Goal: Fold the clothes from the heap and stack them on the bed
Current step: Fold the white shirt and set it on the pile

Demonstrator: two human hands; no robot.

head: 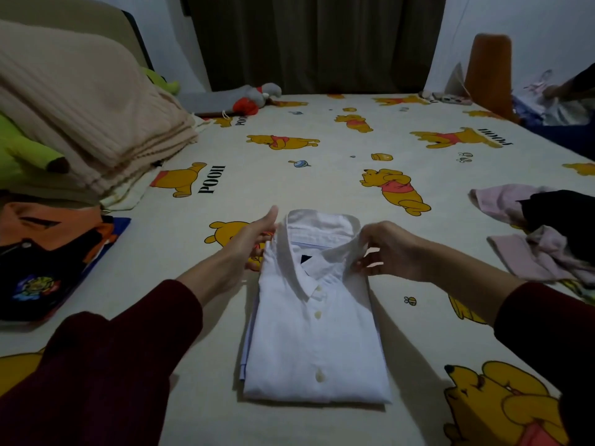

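My right hand [391, 252] pinches the collar of the white shirt [314, 320], and my left hand [254, 238] lies open against the collar's other side. The shirt rests folded on the bed [322, 162]; the heap [547, 233] is right of it. I judge the collar is being tidied; next, another garment from the heap.

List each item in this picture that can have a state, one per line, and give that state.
white shirt: folded, buttoned, flat on the bed
left hand: open, at the collar's left side
right hand: pinching the collar's right tip
heap of clothes: unfolded, crumpled
beige blanket: folded
curtain: drawn
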